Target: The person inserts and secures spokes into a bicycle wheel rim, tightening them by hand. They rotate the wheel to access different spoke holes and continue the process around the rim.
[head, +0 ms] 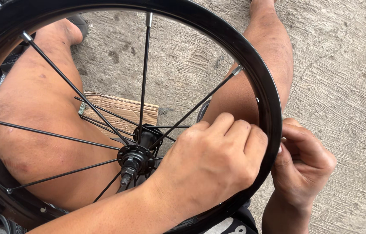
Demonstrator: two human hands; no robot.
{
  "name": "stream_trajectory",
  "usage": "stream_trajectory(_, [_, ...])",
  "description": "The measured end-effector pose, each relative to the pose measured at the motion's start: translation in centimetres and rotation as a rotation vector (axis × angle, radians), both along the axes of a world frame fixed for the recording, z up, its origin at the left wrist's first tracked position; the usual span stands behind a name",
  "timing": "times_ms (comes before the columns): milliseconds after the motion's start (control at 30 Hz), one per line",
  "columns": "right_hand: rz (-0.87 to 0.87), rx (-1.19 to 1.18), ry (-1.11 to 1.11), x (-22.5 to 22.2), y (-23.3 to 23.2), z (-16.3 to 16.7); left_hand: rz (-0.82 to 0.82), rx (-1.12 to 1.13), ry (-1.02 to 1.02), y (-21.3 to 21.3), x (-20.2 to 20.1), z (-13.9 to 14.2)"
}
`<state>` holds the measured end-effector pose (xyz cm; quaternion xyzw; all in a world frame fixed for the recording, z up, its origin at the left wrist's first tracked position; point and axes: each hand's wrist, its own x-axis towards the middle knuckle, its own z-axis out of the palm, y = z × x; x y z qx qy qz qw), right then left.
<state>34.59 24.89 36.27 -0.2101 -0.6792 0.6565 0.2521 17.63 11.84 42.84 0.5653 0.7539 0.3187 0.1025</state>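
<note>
Head view: one black wheel (266, 108) stands across a seated person's lap, over a concrete floor (343, 65).
Wheel place: its rim fills the left and middle of the frame; the top arc and left arc are cut by the frame edges, and the right arc sits between the two hands.
Left hand (211, 167): inside the rim, fingers curled tight against the inner face of the right arc; what it pinches is hidden.
Right hand (302, 167): outside the rim, just right of it, fingers bent in a pinch touching the outer edge; any held part is too small to tell.
Hub (136, 158): one, low and centre-left, with an axle nut pointing near.
Spokes (145, 73): about nine clear ones fan out from the hub, with a few shorter ones behind it; silver nipples show at three rim ends.
Cardboard (122, 110): one flat piece on the floor between the bare legs, seen through the spokes.
Open room: bare floor lies right and far of the rim; the left side is crowded by a thigh.
</note>
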Motion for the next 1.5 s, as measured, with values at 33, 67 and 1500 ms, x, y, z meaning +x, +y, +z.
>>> stream_trajectory(33, [0.001, 0.006, 0.000, 0.08, 0.02, -0.06, 0.010, 0.004, 0.003, 0.00, 0.03, 0.02])
stream_trajectory(67, [0.003, 0.011, 0.000, 0.15, 0.04, -0.10, 0.018, 0.008, 0.007, -0.01, 0.01, 0.04])
stream_trajectory(1500, [-0.043, -0.024, -0.003, 0.95, -0.02, -0.83, 0.017, 0.026, -0.266, 0.20, -0.40, -0.06])
